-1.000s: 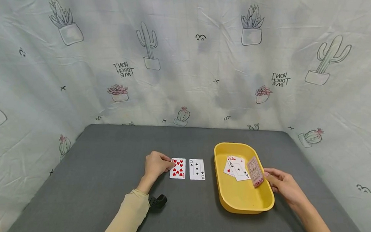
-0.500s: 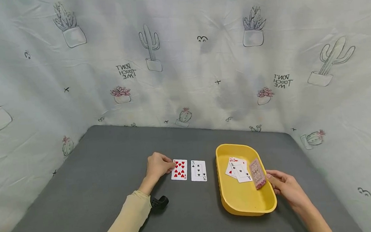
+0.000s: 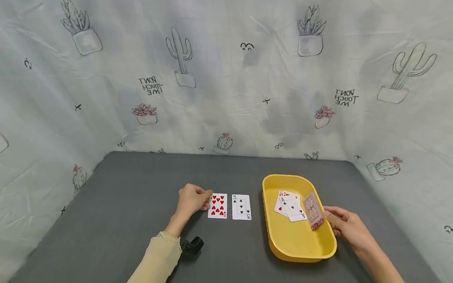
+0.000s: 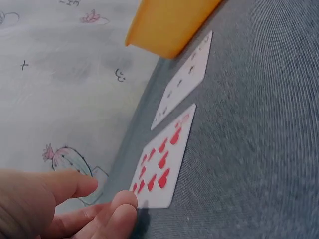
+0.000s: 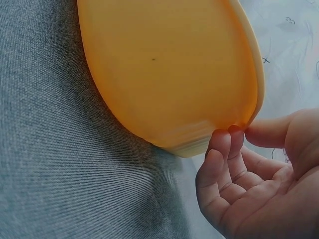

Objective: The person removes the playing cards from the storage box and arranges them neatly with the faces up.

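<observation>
A hearts playing card (image 3: 217, 205) lies face up on the grey table, with a clubs card (image 3: 240, 207) just to its right. My left hand (image 3: 192, 198) is at the hearts card's left edge; the left wrist view shows the fingertips (image 4: 124, 201) right at its corner, thumb spread apart from them. With thumb and fingers, my right hand (image 3: 346, 225) pinches the right rim of a yellow tray (image 3: 297, 246). Inside the tray are an ace of clubs (image 3: 294, 210), a red-suited card (image 3: 280, 207) partly under it, and a red-patterned card back (image 3: 313, 211) leaning on the right wall.
The grey tabletop (image 3: 137, 218) ends at a pale curtain (image 3: 221, 71) printed with cactus drawings, which hangs along the back and sides. A black strap piece (image 3: 191, 246) sits at my left wrist.
My left fingertips have drawn back slightly from over the hearts card to its upper left corner. The right hand keeps its grip on the tray, and the cards lie as before.
</observation>
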Motion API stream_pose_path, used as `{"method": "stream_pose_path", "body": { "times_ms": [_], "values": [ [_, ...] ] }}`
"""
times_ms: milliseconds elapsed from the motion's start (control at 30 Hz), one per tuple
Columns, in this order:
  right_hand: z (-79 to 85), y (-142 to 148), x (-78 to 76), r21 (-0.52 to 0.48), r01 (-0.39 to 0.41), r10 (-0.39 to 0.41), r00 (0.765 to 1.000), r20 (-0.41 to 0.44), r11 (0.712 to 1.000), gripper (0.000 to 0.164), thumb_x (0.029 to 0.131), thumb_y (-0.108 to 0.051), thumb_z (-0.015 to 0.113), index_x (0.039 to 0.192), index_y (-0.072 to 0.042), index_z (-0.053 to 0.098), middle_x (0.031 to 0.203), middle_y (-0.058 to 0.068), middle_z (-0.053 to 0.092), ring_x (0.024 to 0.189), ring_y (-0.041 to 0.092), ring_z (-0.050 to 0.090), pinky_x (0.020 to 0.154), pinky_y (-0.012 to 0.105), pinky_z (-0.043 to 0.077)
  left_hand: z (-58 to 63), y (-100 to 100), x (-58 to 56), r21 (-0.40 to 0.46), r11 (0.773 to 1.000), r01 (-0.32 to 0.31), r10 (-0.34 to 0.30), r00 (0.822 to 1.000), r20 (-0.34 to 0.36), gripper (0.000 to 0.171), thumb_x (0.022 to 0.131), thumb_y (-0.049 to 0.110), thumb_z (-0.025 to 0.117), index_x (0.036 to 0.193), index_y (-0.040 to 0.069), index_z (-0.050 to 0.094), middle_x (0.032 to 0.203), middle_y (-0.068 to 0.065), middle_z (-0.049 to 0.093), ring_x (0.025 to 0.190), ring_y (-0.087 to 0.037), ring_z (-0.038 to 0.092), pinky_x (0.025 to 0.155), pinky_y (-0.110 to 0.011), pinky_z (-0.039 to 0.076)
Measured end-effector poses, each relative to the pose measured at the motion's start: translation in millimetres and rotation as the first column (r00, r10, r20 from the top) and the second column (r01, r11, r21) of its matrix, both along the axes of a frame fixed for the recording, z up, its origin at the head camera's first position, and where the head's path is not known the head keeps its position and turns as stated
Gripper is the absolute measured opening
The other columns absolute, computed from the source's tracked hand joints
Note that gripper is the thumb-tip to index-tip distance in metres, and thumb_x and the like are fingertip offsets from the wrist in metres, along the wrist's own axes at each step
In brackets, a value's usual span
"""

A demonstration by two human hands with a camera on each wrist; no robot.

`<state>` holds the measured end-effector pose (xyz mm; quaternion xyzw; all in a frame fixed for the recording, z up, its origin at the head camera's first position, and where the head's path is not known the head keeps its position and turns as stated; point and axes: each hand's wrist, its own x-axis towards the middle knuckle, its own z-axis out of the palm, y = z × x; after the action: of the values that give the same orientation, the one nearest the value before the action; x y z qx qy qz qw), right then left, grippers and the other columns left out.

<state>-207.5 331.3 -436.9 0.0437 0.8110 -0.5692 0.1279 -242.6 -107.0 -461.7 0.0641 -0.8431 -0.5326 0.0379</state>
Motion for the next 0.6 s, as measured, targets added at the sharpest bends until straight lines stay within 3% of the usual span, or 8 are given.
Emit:
{"method": "stream_pose_path", "body": {
  "times_ms": [167,300,367,467,533,600],
  "values": [
    [-0.2,1,-2.4,0.01,0.001,-0.001,1.0,-0.025,1.0,0.056,0.101,-0.032,0.057,0.14,0.006,0.045,0.11,0.011,0.065,0.077,0.015,0.054,0.063,0.026,0.048,8.5,8,-0.5,0.066,0.998,0.021,-0.02,1.0,-0.018,0.023,0.092,0.014,0.069,0.087,-0.008,0.073,0.067,-0.015,0.068,0.058,-0.026,0.069,0.055,-0.035,0.058],
    [-6.1,2,-4.2,0.01,0.006,-0.006,1.0,-0.03,1.0,0.057,0.101,-0.033,0.058,0.14,0.006,0.046,0.109,0.01,0.065,0.076,0.015,0.053,0.062,0.025,0.048,20.6,23,3.0,0.202,0.977,0.074,-0.074,0.997,-0.008,0.023,0.094,0.013,0.067,0.097,-0.009,0.071,0.075,-0.015,0.07,0.066,-0.026,0.071,0.062,-0.037,0.059],
    [-9.1,2,-4.4,0.006,0.014,-0.014,1.0,-0.025,1.0,0.057,0.1,-0.032,0.059,0.141,0.006,0.046,0.107,0.01,0.066,0.076,0.015,0.053,0.062,0.025,0.048,29.2,36,6.5,0.316,0.94,0.128,-0.133,0.991,-0.006,0.022,0.096,0.012,0.065,0.101,-0.009,0.07,0.081,-0.016,0.07,0.071,-0.025,0.071,0.066,-0.037,0.059],
    [-11.6,1,-4.1,-0.007,0.033,-0.033,0.999,-0.019,0.999,0.052,0.101,-0.029,0.058,0.137,0.007,0.049,0.102,0.009,0.066,0.075,0.015,0.054,0.062,0.025,0.048,44.0,62,13.2,0.466,0.856,0.225,-0.247,0.969,-0.014,0.022,0.097,0.011,0.063,0.107,-0.008,0.067,0.089,-0.018,0.07,0.078,-0.026,0.071,0.073,-0.037,0.058],
    [-11.8,0,-3.3,-0.015,0.038,-0.039,0.999,-0.018,0.999,0.047,0.102,-0.026,0.057,0.132,0.008,0.051,0.098,0.01,0.066,0.074,0.015,0.054,0.062,0.025,0.049,52.5,85,17.5,0.53,0.801,0.28,-0.316,0.948,-0.022,0.021,0.096,0.01,0.063,0.107,-0.008,0.067,0.091,-0.018,0.07,0.081,-0.027,0.071,0.075,-0.037,0.058],
    [-11.4,-1,-2.0,-0.034,0.049,-0.05,0.999,-0.012,0.998,0.041,0.102,-0.023,0.056,0.126,0.011,0.053,0.096,0.01,0.066,0.075,0.015,0.057,0.064,0.026,0.051,59.5,110,21.2,0.562,0.762,0.321,-0.373,0.928,-0.025,0.02,0.096,0.01,0.063,0.106,-0.008,0.067,0.091,-0.017,0.07,0.083,-0.027,0.071,0.075,-0.037,0.058]
  ]
}}
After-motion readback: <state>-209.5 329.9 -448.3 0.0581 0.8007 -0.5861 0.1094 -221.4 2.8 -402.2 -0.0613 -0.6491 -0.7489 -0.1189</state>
